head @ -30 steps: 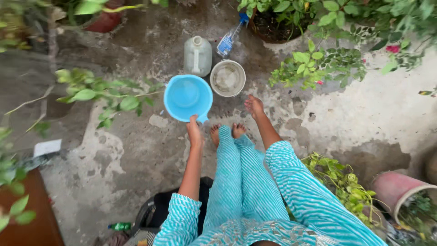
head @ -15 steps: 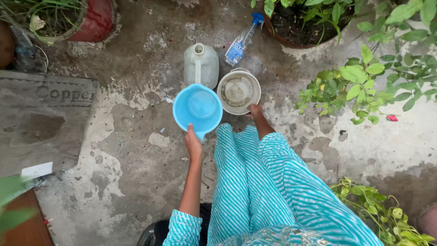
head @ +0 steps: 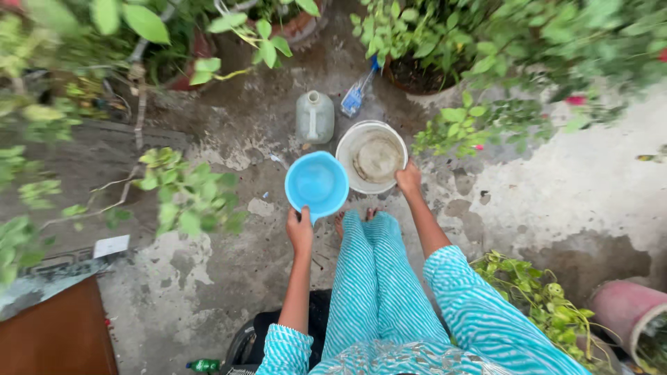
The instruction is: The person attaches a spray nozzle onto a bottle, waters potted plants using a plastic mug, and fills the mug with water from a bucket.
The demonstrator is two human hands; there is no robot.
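Left hand (head: 300, 230) grips the near rim of a blue bowl (head: 317, 183), fingers closed on it, bowl raised off the concrete ground (head: 229, 278). Right hand (head: 408, 178) holds the near right edge of a white bucket (head: 372, 157), fingers curled over the rim; bucket sits on the ground, murky inside. Bowl and bucket edges just beside each other. Beyond the fingers: grey plastic jug (head: 315, 117) upright, clear bottle with blue cap (head: 357, 96) lying tilted past it. Potted plants (head: 431, 48) crowd the far side, leafy branch (head: 182, 198) left of the left hand. Bare toes just under the bowl.
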